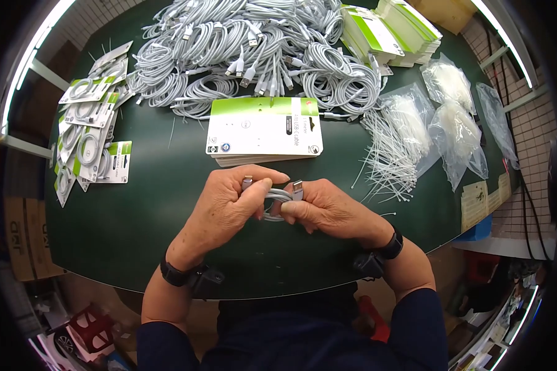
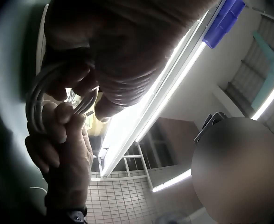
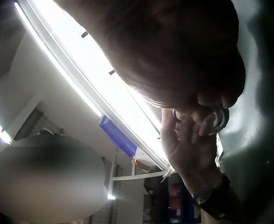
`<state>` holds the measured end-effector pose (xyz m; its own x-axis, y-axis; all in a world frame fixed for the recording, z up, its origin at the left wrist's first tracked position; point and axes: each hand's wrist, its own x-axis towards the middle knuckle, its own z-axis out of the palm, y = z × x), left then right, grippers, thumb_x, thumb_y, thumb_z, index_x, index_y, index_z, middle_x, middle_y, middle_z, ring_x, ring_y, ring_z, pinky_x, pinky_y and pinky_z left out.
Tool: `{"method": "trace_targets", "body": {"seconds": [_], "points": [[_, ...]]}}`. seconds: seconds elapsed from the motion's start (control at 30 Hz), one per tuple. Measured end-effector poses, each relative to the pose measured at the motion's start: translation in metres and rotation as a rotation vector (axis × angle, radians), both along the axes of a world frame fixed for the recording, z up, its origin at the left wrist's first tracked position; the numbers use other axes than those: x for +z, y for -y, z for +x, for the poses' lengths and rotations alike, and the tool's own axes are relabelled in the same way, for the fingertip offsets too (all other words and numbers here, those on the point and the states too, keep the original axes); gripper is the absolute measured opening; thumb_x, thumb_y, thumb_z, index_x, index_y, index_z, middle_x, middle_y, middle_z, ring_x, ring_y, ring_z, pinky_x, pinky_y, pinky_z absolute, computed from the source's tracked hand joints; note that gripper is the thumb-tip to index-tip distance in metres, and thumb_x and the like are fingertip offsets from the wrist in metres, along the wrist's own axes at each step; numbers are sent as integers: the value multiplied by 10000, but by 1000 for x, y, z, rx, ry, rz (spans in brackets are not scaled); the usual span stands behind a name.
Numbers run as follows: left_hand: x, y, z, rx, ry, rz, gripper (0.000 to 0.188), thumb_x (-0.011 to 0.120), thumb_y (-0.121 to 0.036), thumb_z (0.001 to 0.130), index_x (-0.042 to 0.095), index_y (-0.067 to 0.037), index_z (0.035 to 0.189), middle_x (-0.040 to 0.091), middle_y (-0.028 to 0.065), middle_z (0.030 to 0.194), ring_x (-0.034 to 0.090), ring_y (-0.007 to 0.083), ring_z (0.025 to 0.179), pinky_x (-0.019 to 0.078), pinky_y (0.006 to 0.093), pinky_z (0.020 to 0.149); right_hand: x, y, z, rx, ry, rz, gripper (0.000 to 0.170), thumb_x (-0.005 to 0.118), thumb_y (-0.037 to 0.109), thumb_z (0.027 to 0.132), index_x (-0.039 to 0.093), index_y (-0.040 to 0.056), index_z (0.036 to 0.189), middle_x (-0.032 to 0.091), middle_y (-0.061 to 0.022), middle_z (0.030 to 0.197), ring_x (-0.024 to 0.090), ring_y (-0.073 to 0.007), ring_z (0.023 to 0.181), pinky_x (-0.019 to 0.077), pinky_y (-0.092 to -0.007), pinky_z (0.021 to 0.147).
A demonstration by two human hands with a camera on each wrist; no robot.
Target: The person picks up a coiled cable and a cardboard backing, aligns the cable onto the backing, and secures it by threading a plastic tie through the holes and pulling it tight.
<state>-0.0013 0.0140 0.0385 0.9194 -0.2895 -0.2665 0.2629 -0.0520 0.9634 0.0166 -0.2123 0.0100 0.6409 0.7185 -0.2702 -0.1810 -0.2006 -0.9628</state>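
Between both hands, close over the green table, is a coiled white USB cable [image 1: 278, 196]. My left hand [image 1: 232, 196] grips the left side of the coil, with a small plug [image 1: 247, 181] poking up between thumb and fingers. On the other side my right hand [image 1: 329, 209] pinches the coil, and the metal USB plug [image 1: 297, 188] stands up by its thumb. In the left wrist view the cable loops [image 2: 38, 100] run around the fingers of both hands. A stack of printed cardboard cards [image 1: 263, 130] lies just beyond the hands.
A big heap of coiled cables [image 1: 229, 52] covers the back of the table [image 1: 136, 229]. Carded cables [image 1: 90, 133] pile up at left. Loose white cable ties [image 1: 387, 157] and bags of ties [image 1: 458, 123] lie at right. More green-and-white cards [image 1: 377, 34] stand at back right.
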Motion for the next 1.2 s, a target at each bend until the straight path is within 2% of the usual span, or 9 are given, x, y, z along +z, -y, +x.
{"method": "trace_targets", "body": {"seconds": [0.17, 0.27, 0.4, 0.5, 0.67, 0.8, 0.9, 1.07, 1.2], "points": [[4, -1, -3, -133, 166, 177, 286, 767, -121, 925, 724, -14, 1186, 675, 9, 755, 576, 40, 652, 464, 231, 592, 7, 2, 0, 53, -101, -4, 294, 567, 288, 1117, 708, 33, 1087, 637, -7, 845, 585, -76, 668, 489, -229, 593], [13, -7, 1, -298, 158, 376, 333, 801, -82, 857, 720, -39, 1177, 667, 9, 740, 585, 42, 660, 455, 245, 591, -10, 3, 2, 79, 132, -74, 274, 579, 261, 1112, 682, 8, 1098, 637, -36, 908, 621, -113, 714, 531, -269, 640], [7, -10, -1, -195, 252, 414, 348, 766, -36, 830, 721, -57, 1175, 634, 14, 703, 579, 56, 646, 450, 269, 585, -18, 1, 1, 72, 419, 39, 238, 596, 218, 1102, 660, -10, 1113, 623, -67, 974, 643, -148, 743, 555, -306, 678], [0, -5, -3, -131, 416, 570, 357, 748, -13, 813, 717, -49, 1167, 619, 19, 678, 591, 105, 617, 457, 275, 585, -13, -2, -1, 46, 332, 17, 222, 604, 197, 1097, 652, -18, 1113, 614, -77, 997, 644, -158, 732, 554, -310, 678], [-8, 8, -2, -6, 574, 550, 445, 747, -9, 800, 683, -35, 1240, 644, 31, 691, 600, 150, 596, 466, 286, 593, -7, 1, -3, -50, 307, 1, 214, 599, 188, 1099, 656, -17, 1116, 596, -68, 977, 644, -146, 721, 545, -303, 670], [1, 17, 2, 118, 406, 352, 613, 784, 2, 768, 608, -1, 1355, 710, 100, 914, 683, 220, 786, 521, 294, 700, -3, 7, 1, -133, 218, 99, 233, 586, 196, 1107, 666, -21, 1076, 610, -51, 965, 640, -123, 715, 538, -296, 659], [12, 23, 2, 319, 1059, 587, 757, 823, 3, 754, 528, 17, 1451, 655, 170, 1239, 674, 290, 1064, 553, 339, 850, 14, 16, 7, -175, 115, 90, 255, 581, 209, 1111, 674, -19, 1046, 626, -41, 927, 633, -109, 702, 529, -280, 647], [9, 35, -23, 163, 1250, 596, 814, 860, -19, 755, 502, 9, 1485, 537, 204, 1423, 599, 363, 1237, 541, 390, 974, 10, 24, 14, -249, 38, 262, 295, 585, 234, 1111, 687, -19, 999, 652, -24, 847, 620, -93, 672, 515, -249, 632], [-5, 65, -22, 8, 1071, 545, 851, 887, -59, 767, 485, 4, 1515, 552, 222, 1387, 607, 374, 1215, 544, 425, 982, 22, 28, 9, -254, 47, 320, 308, 572, 226, 1115, 692, -17, 970, 647, -8, 817, 611, -82, 662, 508, -228, 623]]}}
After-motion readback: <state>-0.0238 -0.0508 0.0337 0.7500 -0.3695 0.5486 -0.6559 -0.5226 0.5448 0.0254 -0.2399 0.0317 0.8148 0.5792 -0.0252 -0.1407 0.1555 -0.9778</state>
